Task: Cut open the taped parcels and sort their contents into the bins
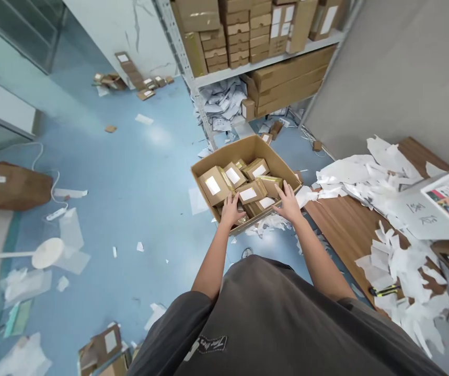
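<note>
In front of me is a large open cardboard box (228,152) with several small brown cartons inside, many bearing white labels. My left hand (231,210) reaches over the near rim, fingers stretched and thumb apart, by the near edge of a labelled carton (248,195). At the near right side my right hand (288,203) is spread open, its fingertips at a tilted carton (270,185); whether they touch it I cannot tell. Another labelled carton (213,184) leans at the box's left side. What supports the large box is hidden.
A metal shelf (240,74) with stacked cartons stands ahead. To my right, a wood-grain surface (337,224) carries torn white paper (396,261), a white bin (420,209) and a yellow-black cutter (384,291). Paper scraps, a white cable (54,194) and boxes (16,185) lie on the blue floor.
</note>
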A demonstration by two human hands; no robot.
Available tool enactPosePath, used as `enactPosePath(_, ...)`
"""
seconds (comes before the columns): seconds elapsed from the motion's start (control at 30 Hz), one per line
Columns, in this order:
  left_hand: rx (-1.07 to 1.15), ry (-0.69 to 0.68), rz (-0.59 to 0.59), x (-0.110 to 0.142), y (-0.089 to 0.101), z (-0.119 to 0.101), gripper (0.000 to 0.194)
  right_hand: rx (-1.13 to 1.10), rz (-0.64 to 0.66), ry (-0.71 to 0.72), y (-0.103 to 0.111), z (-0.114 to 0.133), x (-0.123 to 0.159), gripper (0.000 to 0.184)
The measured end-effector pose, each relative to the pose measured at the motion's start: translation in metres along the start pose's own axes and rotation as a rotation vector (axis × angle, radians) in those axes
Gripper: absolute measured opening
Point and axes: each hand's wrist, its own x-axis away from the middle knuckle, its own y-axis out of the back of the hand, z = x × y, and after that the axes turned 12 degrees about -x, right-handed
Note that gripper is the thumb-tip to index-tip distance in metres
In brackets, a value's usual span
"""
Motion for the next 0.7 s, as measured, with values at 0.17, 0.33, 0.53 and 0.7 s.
enactPosePath(0.17,-0.002,0.053,0.060,-0.026,-0.032,-0.001,0.124,0.103,0.238,0.017,-0.031,-0.014,-0.062,0.116)
enactPosePath(0.33,0.015,0.137,0.149,-0.068,-0.082,-0.008,0.139,0.199,0.456,0.077,-0.084,-0.050,-0.116,0.116)
enactPosePath(0.53,0.028,0.237,0.295,-0.130,-0.165,-0.001,0.148,0.317,0.744,0.167,-0.184,-0.117,-0.169,0.126)
enactPosePath(0.7,-0.021,0.181,0.307,-0.180,-0.221,0.008,0.143,0.398,0.771,0.227,-0.228,-0.175,-0.190,0.132)
